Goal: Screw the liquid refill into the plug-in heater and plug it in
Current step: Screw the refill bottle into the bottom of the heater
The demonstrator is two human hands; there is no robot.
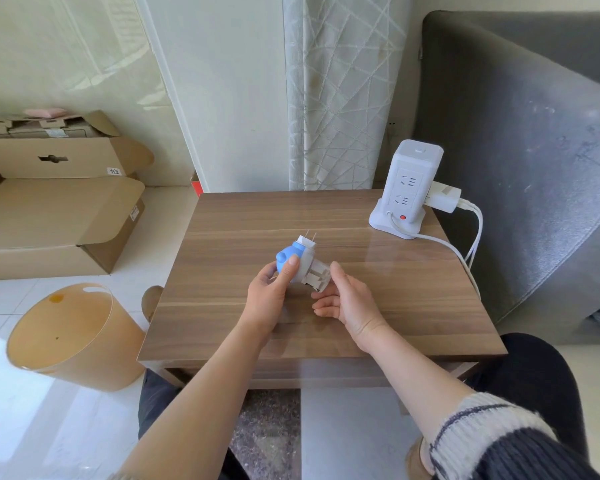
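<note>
Currently: item status, mid-task.

- Plug-in heater [293, 258], blue/white body: held above table [413, 306] approx. centre, in left hand [269, 296]; thumb across blue shell, other fingers curled behind. Prongs point up and away.
- Liquid refill [317, 277], clear bottle: neck seated in heater base, bottle sticking out to the right. Right hand [347, 299] at the bottle; thumb on top, fingers loosely curled under it, narrow. Firm grip or just touching: can't tell.
- Thread depth: not visible. Judged: screwing step under way or near done.
- Power strip tower [407, 188], white, far right corner of table, well apart from heater; front sockets free, one adapter in its side.
- Remaining: finish tightening (if needed), plug in heater. Not yet done.
</note>
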